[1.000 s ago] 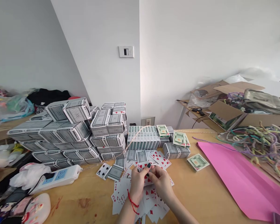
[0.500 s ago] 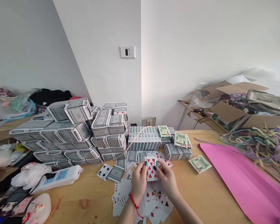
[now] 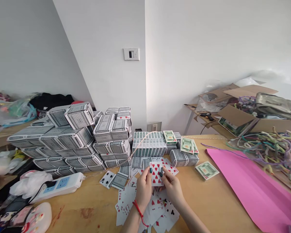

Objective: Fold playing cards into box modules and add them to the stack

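Observation:
Between my two hands stands an eight of hearts playing card (image 3: 156, 174), face toward me. My left hand (image 3: 144, 186) pinches its left edge, with a red string bracelet on the wrist. On the card's right edge my right hand (image 3: 171, 183) is closed, thumb in front. Whether more cards lie behind it I cannot tell. Loose playing cards (image 3: 124, 204) are spread under and around my hands, most face up. Beyond them rise grey-patterned blocks made of cards (image 3: 112, 129) and a row of upright card packs (image 3: 149, 148).
Green card boxes (image 3: 207, 170) lie at the right, beside a pink sheet (image 3: 235, 181). A white power strip (image 3: 59, 186) sits at the left near more stacked card blocks (image 3: 65, 137). Tangled yarn (image 3: 276, 152) and a cardboard box (image 3: 276, 124) are at the far right.
The eight of hearts, tilted slightly before, now faces me more squarely and sits a little higher between my hands. Both hands keep their hold.

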A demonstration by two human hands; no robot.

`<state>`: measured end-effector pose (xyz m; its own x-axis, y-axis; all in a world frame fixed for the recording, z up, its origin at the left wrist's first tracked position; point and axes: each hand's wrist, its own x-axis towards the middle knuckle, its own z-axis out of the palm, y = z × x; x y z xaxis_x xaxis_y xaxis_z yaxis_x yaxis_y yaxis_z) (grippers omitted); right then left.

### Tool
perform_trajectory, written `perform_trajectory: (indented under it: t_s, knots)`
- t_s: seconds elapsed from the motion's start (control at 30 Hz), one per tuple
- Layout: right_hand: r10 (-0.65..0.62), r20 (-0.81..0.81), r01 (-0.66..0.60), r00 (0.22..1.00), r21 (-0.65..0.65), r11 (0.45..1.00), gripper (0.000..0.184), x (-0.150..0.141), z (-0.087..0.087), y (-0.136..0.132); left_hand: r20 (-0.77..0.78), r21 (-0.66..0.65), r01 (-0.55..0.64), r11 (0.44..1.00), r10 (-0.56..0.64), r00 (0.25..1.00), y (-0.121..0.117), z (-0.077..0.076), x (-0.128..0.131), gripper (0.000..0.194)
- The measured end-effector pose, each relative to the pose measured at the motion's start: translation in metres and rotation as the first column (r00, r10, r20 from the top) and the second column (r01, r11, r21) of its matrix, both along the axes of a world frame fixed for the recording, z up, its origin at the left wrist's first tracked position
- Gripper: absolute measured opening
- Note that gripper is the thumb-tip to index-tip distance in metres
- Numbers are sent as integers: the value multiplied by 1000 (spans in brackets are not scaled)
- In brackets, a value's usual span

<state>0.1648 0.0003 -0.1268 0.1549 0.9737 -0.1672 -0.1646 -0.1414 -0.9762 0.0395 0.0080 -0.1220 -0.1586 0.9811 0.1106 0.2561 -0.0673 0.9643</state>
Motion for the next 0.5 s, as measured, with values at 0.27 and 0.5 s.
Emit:
perform_trajectory:
  t_s: [0.27,0.5]
  knots:
    - [13,-31,-14,999,-27,1000,43,4,6,1,53,-70,89,994,-85,995,-2,10,0,43]
    - [156,-9,-156,988,43,987,37,2,19,-1,68,3,120,993,-120,990,1,20,-11,34]
